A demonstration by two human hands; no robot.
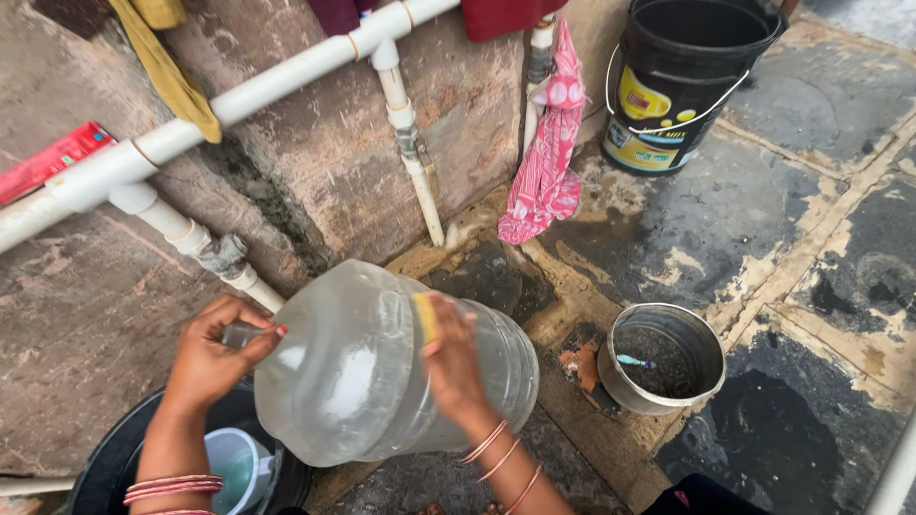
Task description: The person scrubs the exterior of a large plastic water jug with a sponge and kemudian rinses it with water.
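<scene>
A large clear plastic water jug [367,367] lies tilted on its side above a black tub [114,458]. My left hand [212,358] grips the jug's neck at the left. My right hand [453,367] presses a yellow sponge [426,315] against the jug's rounded side. Bangles sit on both wrists. A pale plastic mug [234,467] rests inside the black tub, below the jug.
White pipes [286,76] run along the stone wall, with cloths hung on them, a pink one [549,162] among them. A small metal bucket [660,358] stands right of the jug on the wet stone floor. A black paint bucket [682,81] stands at the back right.
</scene>
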